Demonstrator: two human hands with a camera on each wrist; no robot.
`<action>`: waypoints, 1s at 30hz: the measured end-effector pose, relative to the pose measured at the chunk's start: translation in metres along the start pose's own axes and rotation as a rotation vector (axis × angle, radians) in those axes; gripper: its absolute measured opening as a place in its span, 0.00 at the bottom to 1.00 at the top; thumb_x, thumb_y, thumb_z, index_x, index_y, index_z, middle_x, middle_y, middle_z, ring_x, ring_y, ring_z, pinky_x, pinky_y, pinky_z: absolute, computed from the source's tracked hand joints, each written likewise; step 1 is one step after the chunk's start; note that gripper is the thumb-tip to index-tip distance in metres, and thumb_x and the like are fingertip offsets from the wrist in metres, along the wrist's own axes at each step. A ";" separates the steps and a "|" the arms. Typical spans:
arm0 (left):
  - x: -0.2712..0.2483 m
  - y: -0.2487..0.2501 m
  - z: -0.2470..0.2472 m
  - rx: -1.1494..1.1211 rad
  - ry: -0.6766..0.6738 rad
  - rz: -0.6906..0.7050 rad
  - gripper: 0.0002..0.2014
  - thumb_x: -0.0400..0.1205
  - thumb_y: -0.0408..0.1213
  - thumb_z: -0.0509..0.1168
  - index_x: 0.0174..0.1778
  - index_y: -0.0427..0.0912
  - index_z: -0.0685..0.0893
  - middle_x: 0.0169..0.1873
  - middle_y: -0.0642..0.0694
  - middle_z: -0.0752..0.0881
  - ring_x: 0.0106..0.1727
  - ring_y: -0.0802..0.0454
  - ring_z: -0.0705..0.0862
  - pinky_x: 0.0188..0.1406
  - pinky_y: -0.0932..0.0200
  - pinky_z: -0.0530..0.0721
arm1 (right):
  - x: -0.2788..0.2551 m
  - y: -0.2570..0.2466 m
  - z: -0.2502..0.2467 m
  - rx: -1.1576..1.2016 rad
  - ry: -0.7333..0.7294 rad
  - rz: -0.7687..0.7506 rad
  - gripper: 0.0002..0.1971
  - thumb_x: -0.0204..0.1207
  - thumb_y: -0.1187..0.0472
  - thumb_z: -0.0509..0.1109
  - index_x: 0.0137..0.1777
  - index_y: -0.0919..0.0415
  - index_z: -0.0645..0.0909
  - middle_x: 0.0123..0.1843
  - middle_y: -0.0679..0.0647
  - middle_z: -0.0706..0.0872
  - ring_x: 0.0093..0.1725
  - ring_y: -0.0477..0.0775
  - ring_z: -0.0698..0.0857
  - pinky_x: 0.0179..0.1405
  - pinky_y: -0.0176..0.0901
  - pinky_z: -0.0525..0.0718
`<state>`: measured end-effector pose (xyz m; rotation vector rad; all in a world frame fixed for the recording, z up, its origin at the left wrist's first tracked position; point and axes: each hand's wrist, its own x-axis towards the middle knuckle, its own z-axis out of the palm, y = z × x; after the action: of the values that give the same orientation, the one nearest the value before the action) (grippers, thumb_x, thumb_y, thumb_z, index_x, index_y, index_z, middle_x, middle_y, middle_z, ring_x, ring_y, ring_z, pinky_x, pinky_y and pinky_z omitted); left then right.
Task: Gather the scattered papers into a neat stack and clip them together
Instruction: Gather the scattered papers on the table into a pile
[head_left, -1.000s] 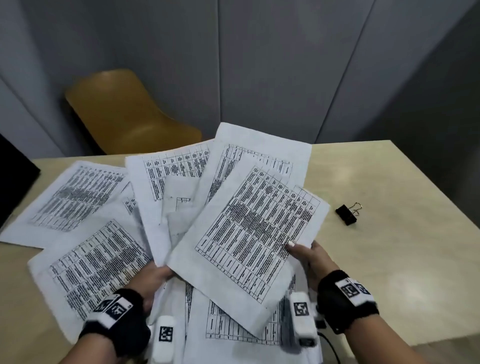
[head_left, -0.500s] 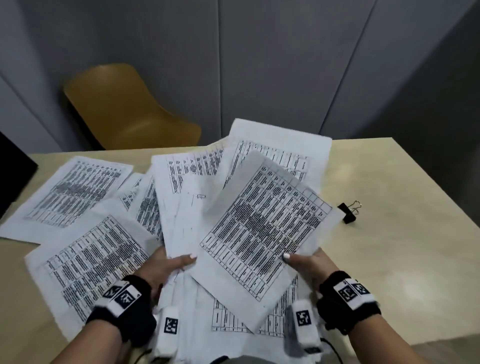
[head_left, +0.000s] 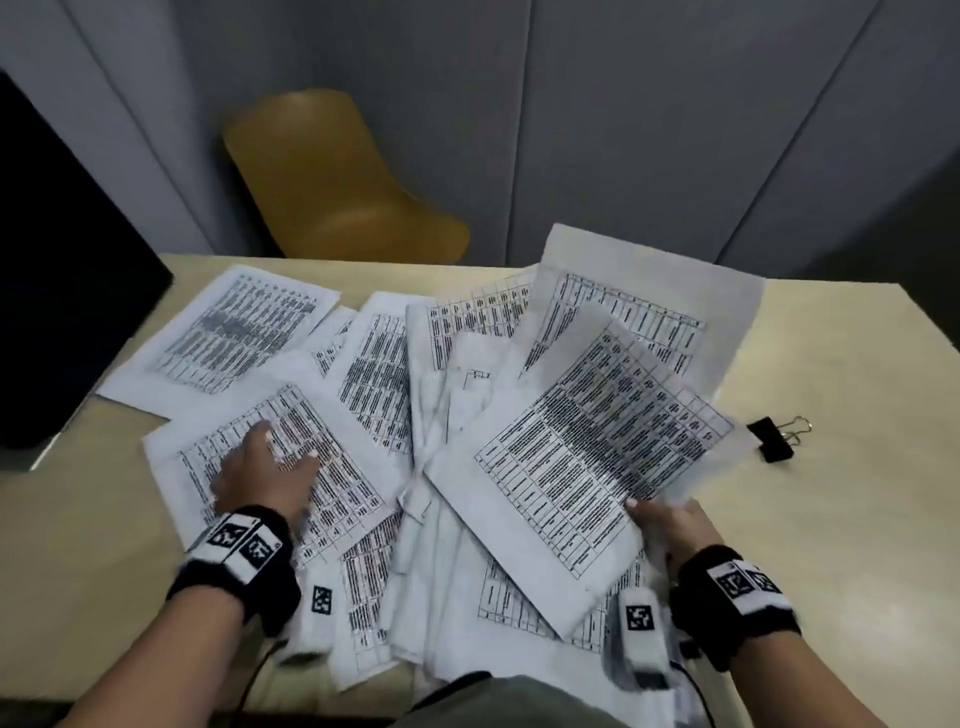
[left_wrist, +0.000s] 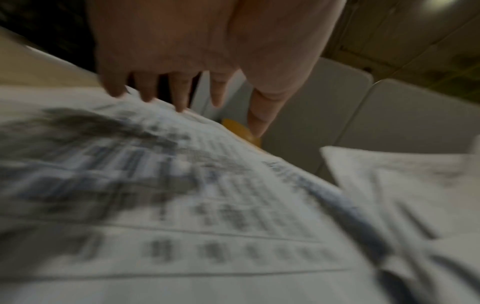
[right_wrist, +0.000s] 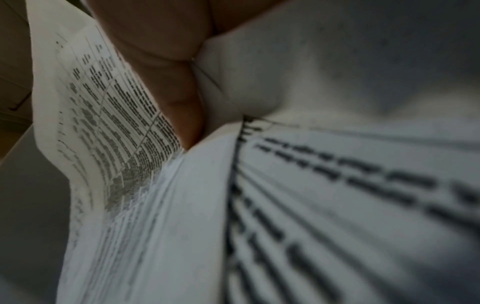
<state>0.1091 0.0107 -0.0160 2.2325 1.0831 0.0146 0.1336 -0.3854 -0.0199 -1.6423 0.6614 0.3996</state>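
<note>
Several printed sheets lie fanned over the beige table. My right hand pinches a loose bundle of papers at its right edge, thumb on top; in the right wrist view the thumb presses between the papers. My left hand lies flat, fingers spread, on a separate sheet at the left; the fingertips touch that sheet. Another sheet lies alone at the far left. A black binder clip sits on the table just right of the bundle.
A yellow chair stands behind the table against grey wall panels. A black object covers the table's far left corner. The table's front edge runs just below my wrists.
My left hand left the bundle's underside and moved left onto the separate sheet. The bundle has shifted right, closer to the clip. The view has panned left.
</note>
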 end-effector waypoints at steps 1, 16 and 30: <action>0.005 -0.013 -0.003 0.119 -0.034 -0.098 0.39 0.75 0.55 0.66 0.79 0.55 0.55 0.80 0.36 0.60 0.79 0.30 0.57 0.74 0.31 0.63 | -0.002 -0.005 0.001 0.011 0.025 -0.003 0.18 0.75 0.72 0.65 0.26 0.63 0.66 0.05 0.47 0.70 0.05 0.38 0.67 0.08 0.26 0.65; -0.012 0.011 0.032 0.255 -0.173 0.420 0.34 0.68 0.51 0.74 0.70 0.52 0.73 0.75 0.40 0.70 0.77 0.40 0.63 0.75 0.43 0.63 | 0.016 0.008 0.002 0.156 0.023 0.087 0.05 0.72 0.72 0.69 0.37 0.71 0.75 0.19 0.57 0.78 0.19 0.55 0.78 0.33 0.42 0.71; -0.014 0.007 0.040 0.707 -0.402 0.371 0.46 0.75 0.70 0.47 0.81 0.47 0.37 0.83 0.40 0.36 0.84 0.41 0.38 0.79 0.37 0.40 | 0.018 0.009 0.002 0.148 0.025 0.105 0.10 0.71 0.73 0.69 0.42 0.64 0.68 0.28 0.59 0.70 0.25 0.51 0.70 0.34 0.42 0.62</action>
<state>0.1157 -0.0243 -0.0398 2.8506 0.4742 -0.7280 0.1423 -0.3878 -0.0387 -1.4787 0.7803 0.3965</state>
